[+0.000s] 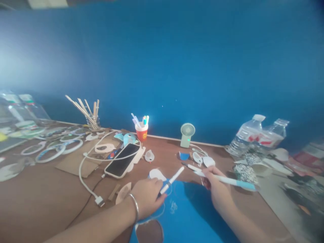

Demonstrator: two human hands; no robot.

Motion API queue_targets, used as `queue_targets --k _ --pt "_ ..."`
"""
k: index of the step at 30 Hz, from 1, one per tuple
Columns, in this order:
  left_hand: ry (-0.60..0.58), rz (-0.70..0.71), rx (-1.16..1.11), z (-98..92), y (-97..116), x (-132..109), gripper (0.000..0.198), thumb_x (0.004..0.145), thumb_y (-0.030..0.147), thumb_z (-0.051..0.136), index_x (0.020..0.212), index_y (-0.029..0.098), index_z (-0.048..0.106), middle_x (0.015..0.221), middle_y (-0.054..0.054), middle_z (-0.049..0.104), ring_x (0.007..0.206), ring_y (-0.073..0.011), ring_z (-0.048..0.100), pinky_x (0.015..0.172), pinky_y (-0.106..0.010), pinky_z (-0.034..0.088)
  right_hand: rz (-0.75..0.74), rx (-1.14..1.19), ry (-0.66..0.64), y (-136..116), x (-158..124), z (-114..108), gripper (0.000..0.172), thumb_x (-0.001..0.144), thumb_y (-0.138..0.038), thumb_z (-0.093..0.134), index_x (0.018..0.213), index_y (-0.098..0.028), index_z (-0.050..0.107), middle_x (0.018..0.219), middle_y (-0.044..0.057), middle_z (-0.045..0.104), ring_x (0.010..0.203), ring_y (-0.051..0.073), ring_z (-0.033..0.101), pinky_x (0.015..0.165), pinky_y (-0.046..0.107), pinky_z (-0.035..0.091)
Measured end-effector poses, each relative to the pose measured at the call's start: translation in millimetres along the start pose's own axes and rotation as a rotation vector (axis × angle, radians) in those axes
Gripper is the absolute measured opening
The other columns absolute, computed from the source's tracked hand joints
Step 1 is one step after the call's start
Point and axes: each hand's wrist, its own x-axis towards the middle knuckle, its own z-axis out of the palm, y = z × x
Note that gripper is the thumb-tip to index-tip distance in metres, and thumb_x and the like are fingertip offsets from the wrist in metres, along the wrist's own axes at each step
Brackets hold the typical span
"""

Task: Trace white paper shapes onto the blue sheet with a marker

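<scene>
My left hand (149,195), with a silver bangle at its wrist, is closed on a white pen (176,175) that points up and to the right. The pen's dark lower end is partly hidden by the fingers. In my right hand (217,189) is a long white pen with a light-blue end (236,182), its dark tip towards the left. Both hands are over or beside a blue sheet (192,212). That sheet has faint curved outlines and a cut-out hole near the front. A white rounded cut-out piece (157,174) lies just beyond my left hand.
A phone (123,160) and a white charging cable (81,172) lie on the left. Farther back stand a red-and-white cup of pens (141,132), a small green fan (186,135) and a holder of wooden sticks (92,119). Plastic bottles (249,133) stand at the right.
</scene>
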Motion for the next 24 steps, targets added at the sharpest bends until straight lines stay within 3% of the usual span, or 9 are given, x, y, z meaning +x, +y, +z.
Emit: queue_targets --k 3,7,11,15,20,24 --pt "0.023 -0.002 -0.022 4.7 -2.6 -1.0 0.032 0.082 0.046 0.034 0.083 0.02 0.052 0.085 -0.005 0.059 0.079 -0.0219 0.057 0.069 -0.032 0.041 -0.015 -0.027 -0.027 9.0 1.1 -1.3 0.026 0.074 -0.032 0.057 0.056 -0.018 0.043 0.043 -0.007 0.039 0.038 0.008 0.033 0.038 0.02 0.018" --pt "0.028 -0.028 -0.009 6.0 -3.2 1.8 0.035 0.082 0.049 0.031 0.083 0.021 0.052 0.081 -0.004 0.061 0.072 -0.0223 0.058 0.061 -0.031 0.04 -0.05 -0.306 -0.09 11.6 -0.9 -2.6 0.032 0.076 -0.041 0.05 0.055 -0.019 0.039 0.042 -0.007 0.036 0.041 0.009 0.032 0.041 0.02 0.022" --pt "0.083 -0.05 -0.011 -4.9 -0.3 1.2 0.03 0.082 0.046 0.033 0.081 0.022 0.052 0.078 -0.002 0.061 0.07 -0.0208 0.058 0.059 -0.029 0.037 -0.121 -0.539 -0.143 4.6 -6.8 -1.6 0.032 0.075 -0.045 0.045 0.056 -0.02 0.04 0.046 -0.005 0.038 0.046 0.011 0.036 0.045 0.021 0.027" --pt "0.191 -0.116 -0.062 -22.1 -10.2 5.3 0.021 0.08 0.041 0.041 0.076 0.022 0.05 0.071 0.002 0.058 0.065 -0.0166 0.055 0.056 -0.026 0.032 -0.237 -0.613 -0.183 6.1 -7.8 -1.5 0.033 0.075 -0.048 0.042 0.057 -0.02 0.041 0.05 -0.003 0.041 0.053 0.015 0.042 0.05 0.023 0.032" --pt "0.349 -0.289 -0.18 -40.4 -58.3 32.2 0.014 0.078 0.034 0.047 0.076 0.021 0.051 0.061 0.004 0.053 0.056 -0.0118 0.049 0.052 -0.024 0.031 -0.268 -0.596 -0.226 16.9 -1.3 -4.4 0.034 0.076 -0.049 0.04 0.059 -0.02 0.039 0.05 -0.003 0.04 0.052 0.015 0.041 0.05 0.023 0.031" --pt "0.52 -0.449 -0.286 -55.2 -117.6 65.0 0.018 0.08 0.03 0.051 0.09 0.015 0.052 0.081 -0.001 0.055 0.071 -0.013 0.052 0.068 -0.03 0.041 -0.265 -0.585 -0.225 18.7 1.2 -4.8 0.036 0.075 -0.052 0.039 0.058 -0.02 0.039 0.05 -0.003 0.039 0.052 0.015 0.04 0.05 0.024 0.031"
